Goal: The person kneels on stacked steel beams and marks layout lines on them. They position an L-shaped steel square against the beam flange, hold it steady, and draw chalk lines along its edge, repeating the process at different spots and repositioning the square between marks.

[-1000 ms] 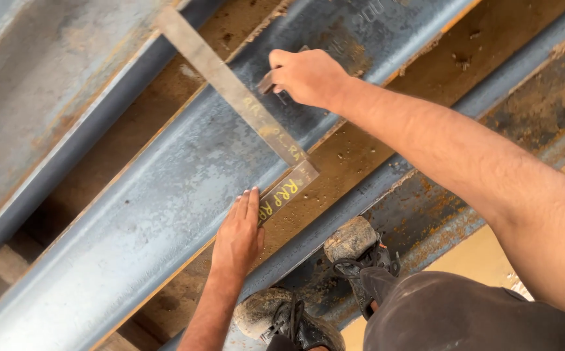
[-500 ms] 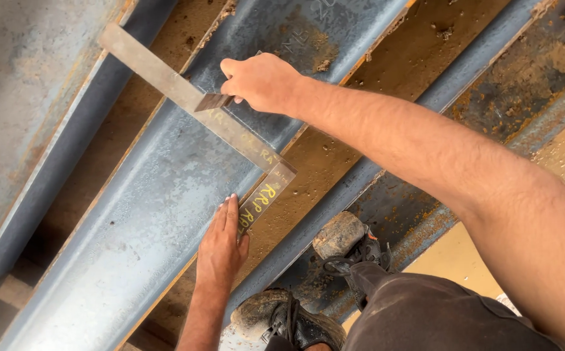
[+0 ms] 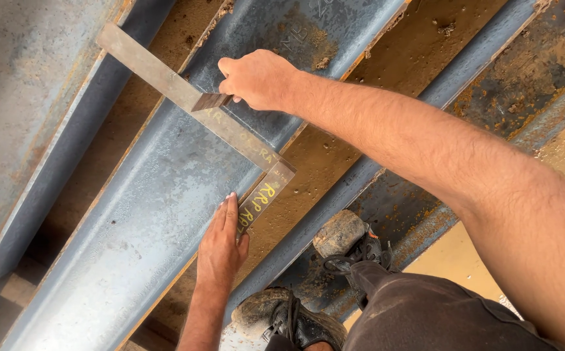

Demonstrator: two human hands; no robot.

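Grey steel beam (image 3: 133, 214) runs diagonally, rusty trough beside it, more beams either side. Square (image 3: 191, 104) lies across the flange, its short leg hooked over the beam's edge. Left hand (image 3: 222, 244) flat, fingers together, pressing by that leg. Right hand (image 3: 256, 79) clamped on a scriber (image 3: 212, 101) at the blade. Boots (image 3: 341, 237) crowd the lower trough

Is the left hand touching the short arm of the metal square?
Touching. The head view shows the left hand with its fingertips pressed against the metal square lying on the steel beam.
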